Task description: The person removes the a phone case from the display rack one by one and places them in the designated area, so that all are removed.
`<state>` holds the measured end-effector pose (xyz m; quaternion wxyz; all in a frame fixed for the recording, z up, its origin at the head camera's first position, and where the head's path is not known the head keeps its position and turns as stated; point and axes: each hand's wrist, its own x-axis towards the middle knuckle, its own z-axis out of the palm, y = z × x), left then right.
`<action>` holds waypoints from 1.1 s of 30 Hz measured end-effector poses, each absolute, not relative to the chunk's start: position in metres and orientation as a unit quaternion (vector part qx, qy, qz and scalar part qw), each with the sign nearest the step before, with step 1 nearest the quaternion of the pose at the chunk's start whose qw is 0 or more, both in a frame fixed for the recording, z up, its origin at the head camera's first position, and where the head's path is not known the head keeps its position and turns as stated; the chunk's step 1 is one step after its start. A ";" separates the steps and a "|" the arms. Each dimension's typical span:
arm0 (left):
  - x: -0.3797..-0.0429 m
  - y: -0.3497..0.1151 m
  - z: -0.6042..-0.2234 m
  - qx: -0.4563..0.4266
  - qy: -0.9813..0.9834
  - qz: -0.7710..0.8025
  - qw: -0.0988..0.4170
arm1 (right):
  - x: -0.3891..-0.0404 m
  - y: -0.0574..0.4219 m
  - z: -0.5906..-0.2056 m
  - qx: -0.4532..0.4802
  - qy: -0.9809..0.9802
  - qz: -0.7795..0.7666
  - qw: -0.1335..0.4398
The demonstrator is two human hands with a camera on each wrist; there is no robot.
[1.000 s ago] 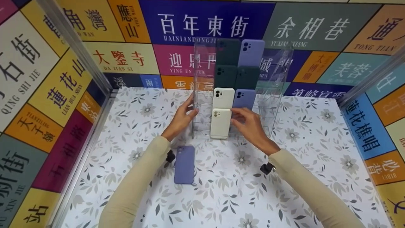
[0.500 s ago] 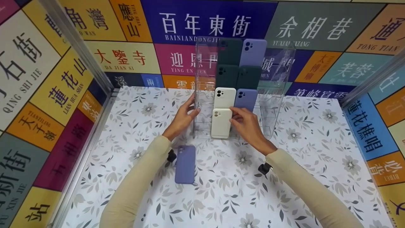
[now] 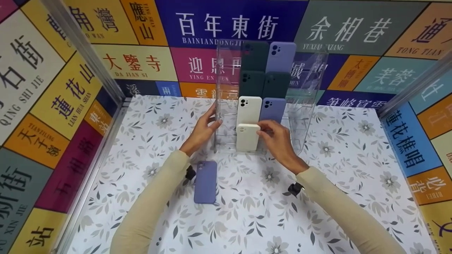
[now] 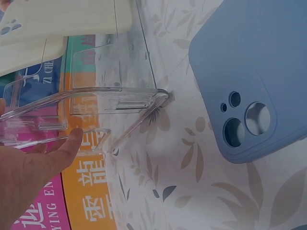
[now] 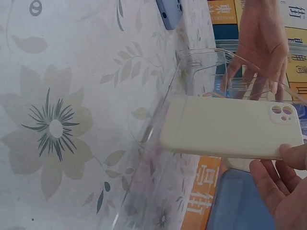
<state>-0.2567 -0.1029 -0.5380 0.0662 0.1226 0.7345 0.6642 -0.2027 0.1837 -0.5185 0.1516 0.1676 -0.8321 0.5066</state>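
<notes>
Held cream case (image 3: 248, 139): counting clock positions in the head view from the middle of the stacked cases, it sits between 6 and 7 o'clock; a thin, matte, flat-backed shell with rounded corners and camera cut-outs, roughly upright at the stand's foot. You cannot tell whether its bottom edge is seated.
Right hand (image 3: 277, 141): between 5 and 6 o'clock; your thumb and fingers pinch that case near its upper right corner.
Left hand (image 3: 201, 134): 8 o'clock; your fingers lie extended against the stand's side panel.
Clear stand (image 3: 309, 109): around the centre, glossy see-through plastic, stepped in tiers, with flat, straight-edged sides.
Dark green cases (image 3: 255, 58): 11, 10 and 2 o'clock on the stand, smooth rounded rectangles.
Lilac cases (image 3: 280, 60): 1 and 5 o'clock on the stand, smooth-backed.
White case (image 3: 249, 108): 7 o'clock, its lower part behind the one you hold.
Loose lilac case (image 3: 206, 182): farther out at 7 o'clock, flat on the bench, with round lens holes.
Bench (image 3: 240, 218): white, printed with grey-beige flowers and leaves.
Walls (image 3: 233, 24): at 9, 12 and 3 o'clock, coloured blocks bearing large characters and Latin lettering.
Sleeves (image 3: 152, 204): soft beige cloth on both your arms.
</notes>
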 end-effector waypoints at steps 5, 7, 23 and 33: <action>-0.257 -0.103 -0.538 0.120 0.731 0.668 0.070 | -0.197 0.189 -0.506 0.154 -0.816 0.531 0.169; -0.257 -0.103 -0.538 0.120 0.734 0.665 0.069 | -0.195 0.191 -0.503 0.153 -0.812 0.536 0.174; -0.257 -0.103 -0.540 0.131 0.724 0.674 0.060 | -0.164 0.193 -0.521 0.173 -0.802 0.553 0.143; -0.257 -0.102 -0.539 0.132 0.725 0.674 0.057 | -0.149 0.183 -0.535 0.134 -0.796 0.589 0.050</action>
